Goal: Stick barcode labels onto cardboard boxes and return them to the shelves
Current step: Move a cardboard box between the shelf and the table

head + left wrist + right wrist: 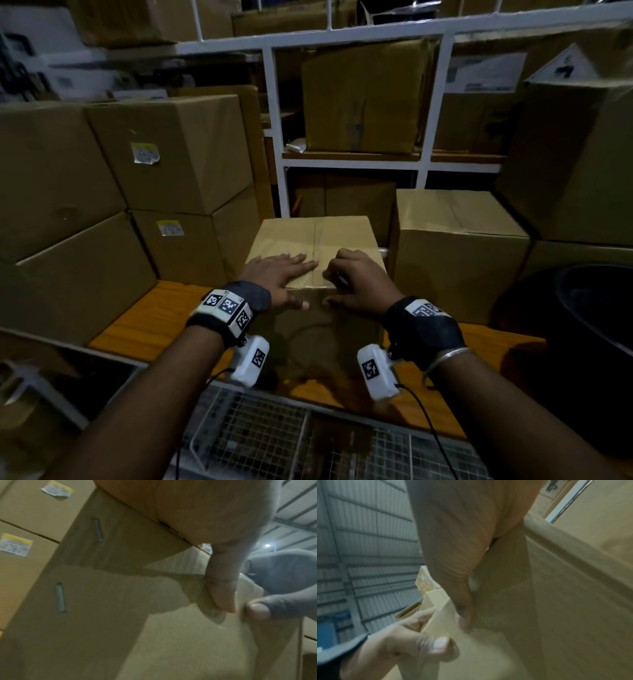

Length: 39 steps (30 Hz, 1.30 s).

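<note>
A plain brown cardboard box [315, 246], its taped centre seam running away from the person, stands on the orange counter [144, 318]. The left hand [277, 274] lies flat on its lid, fingers straight; the right hand [359, 281] rests beside it, fingers curled, their hold unclear.

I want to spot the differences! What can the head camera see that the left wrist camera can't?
Only the head view shows the white shelf frame, the orange wooden board and both wrist bands. Only the left wrist view shows the metal staples on the box's side. Both show the box, the left hand flat on its top, the right hand, and two yellow-topped labels on neighbouring boxes.
</note>
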Each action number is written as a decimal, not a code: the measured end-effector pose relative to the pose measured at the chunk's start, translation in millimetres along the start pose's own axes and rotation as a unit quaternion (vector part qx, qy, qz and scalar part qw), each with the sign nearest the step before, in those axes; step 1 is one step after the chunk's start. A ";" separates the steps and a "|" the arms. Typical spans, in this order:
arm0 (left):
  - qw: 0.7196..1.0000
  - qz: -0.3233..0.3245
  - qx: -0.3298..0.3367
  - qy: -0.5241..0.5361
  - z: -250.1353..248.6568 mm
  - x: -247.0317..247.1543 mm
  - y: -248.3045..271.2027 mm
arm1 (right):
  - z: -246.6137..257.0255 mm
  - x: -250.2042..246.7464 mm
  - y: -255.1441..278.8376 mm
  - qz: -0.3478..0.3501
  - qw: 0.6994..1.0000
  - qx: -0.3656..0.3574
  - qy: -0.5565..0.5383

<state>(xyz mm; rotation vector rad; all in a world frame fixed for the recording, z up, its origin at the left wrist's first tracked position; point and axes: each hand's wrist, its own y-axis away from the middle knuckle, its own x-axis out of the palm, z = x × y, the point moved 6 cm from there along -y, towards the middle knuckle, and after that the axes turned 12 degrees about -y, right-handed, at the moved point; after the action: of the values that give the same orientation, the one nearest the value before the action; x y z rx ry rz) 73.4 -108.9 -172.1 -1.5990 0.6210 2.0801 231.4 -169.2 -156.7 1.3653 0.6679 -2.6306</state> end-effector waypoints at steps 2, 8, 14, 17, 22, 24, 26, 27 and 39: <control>1.000 0.002 -0.010 0.004 -0.8 0.8 2.3 | -1.5 -1.7 -0.2 0.005 1.000 -0.005 -0.012; 0.999 -0.014 -0.039 0.031 -6.9 -3.5 14.6 | -4.5 -4.5 -1.4 0.010 0.999 -0.016 -0.034; 0.996 -0.010 -0.063 0.055 -12.2 -10.1 27.2 | -6.7 -5.4 -1.6 0.033 0.998 -0.024 -0.049; 0.996 -0.007 -0.066 0.066 -13.9 -11.7 35.8 | -6.6 -6.9 -0.6 0.046 0.996 -0.022 -0.071; 0.983 -0.011 -0.060 0.175 -7.5 -16.9 45.6 | -6.6 -8.0 1.9 0.052 0.993 -0.019 -0.101; 0.958 -0.013 -0.071 0.276 1.2 -19.3 50.7 | -6.7 -8.3 2.1 0.054 0.993 -0.014 -0.107; 0.939 -0.041 -0.080 0.333 14.8 -22.3 55.2 | -8.3 -7.9 1.8 0.059 0.992 -0.010 -0.110; 0.938 -0.056 -0.086 0.332 22.0 -23.7 57.5 | -8.4 -7.2 2.3 0.060 0.992 -0.008 -0.112; 0.973 -0.048 -0.066 0.215 99.0 -9.4 50.7 | 40.5 13.2 -17.2 -0.037 0.998 0.041 0.005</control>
<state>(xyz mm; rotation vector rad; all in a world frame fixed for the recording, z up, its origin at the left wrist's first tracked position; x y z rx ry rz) -30.7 -91.5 -136.0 -2.1384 0.5382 1.7441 188.0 -169.5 -141.2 1.4030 0.6292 -2.7392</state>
